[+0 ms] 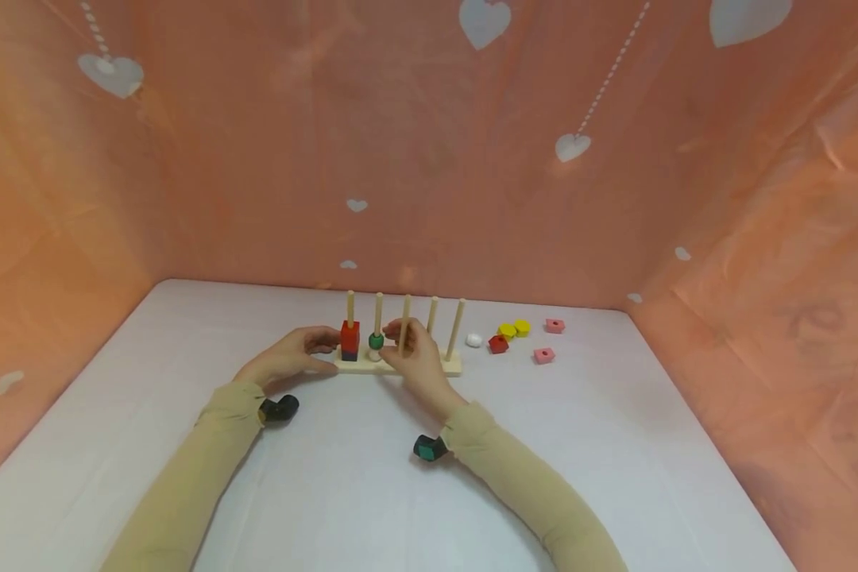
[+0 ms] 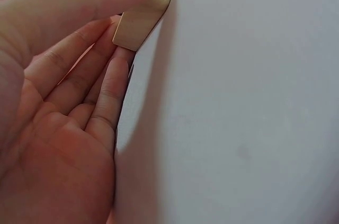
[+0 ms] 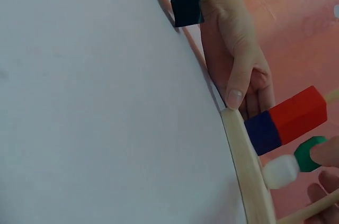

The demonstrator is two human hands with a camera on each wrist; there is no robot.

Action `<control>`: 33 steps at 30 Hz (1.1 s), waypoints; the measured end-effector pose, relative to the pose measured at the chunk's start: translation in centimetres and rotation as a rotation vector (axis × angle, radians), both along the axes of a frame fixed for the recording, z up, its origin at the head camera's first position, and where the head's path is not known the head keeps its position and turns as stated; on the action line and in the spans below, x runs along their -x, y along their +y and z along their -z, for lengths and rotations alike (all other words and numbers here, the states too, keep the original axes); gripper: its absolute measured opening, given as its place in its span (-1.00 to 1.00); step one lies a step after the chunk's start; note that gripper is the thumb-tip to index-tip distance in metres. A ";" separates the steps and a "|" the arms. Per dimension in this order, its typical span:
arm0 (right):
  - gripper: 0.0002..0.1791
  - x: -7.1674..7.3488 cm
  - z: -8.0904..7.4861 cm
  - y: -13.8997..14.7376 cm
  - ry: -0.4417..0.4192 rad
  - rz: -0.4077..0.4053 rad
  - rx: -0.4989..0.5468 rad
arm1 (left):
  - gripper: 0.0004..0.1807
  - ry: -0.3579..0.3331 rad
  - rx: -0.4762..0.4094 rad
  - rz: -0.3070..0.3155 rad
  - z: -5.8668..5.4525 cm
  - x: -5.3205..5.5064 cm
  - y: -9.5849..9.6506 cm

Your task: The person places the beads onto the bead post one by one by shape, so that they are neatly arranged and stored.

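Observation:
On the table stands a wooden peg base [image 1: 400, 369] with several upright pegs. My left hand [image 1: 291, 355] grips its left end, thumb along the front edge and fingers [image 2: 79, 68] behind. Beside that hand, the first peg carries a red block [image 1: 350, 335] on a dark blue block [image 3: 263, 133]. On the second peg a green bead [image 1: 376, 341] sits above a white bead [image 3: 280, 171]. My right hand [image 1: 418, 357] is just right of these beads, its fingers relaxed and spread apart. In the right wrist view one fingertip [image 3: 327, 153] overlaps the green bead.
Right of the base lie a white bead [image 1: 474, 340], a red block [image 1: 498, 344], two yellow beads [image 1: 507, 331] and two pink blocks [image 1: 544, 355]. Dark wrist cameras [image 1: 429, 448] hang below both wrists. A pink cloth [image 1: 429, 159] with hearts surrounds the white table.

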State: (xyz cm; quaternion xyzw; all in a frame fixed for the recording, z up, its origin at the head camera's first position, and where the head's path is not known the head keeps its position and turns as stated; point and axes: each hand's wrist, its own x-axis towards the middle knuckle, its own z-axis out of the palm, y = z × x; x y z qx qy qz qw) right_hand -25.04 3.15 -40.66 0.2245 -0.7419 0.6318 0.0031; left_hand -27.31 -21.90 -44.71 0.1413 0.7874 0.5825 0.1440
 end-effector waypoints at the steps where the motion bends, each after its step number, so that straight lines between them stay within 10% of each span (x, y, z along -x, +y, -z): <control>1: -0.55 -0.2 -0.1 0.1 0.015 0.004 -0.002 | -0.29 -0.005 0.003 -0.002 0.0 0.0 0.0; 14: -0.35 -3.4 -2.7 4.3 0.123 -0.039 -0.116 | -0.29 0.019 0.025 0.012 0.1 -0.1 -0.2; 33: -0.39 0.3 0.9 14.8 -0.044 0.170 -0.185 | -0.23 -0.031 -0.011 -0.014 0.1 0.0 0.0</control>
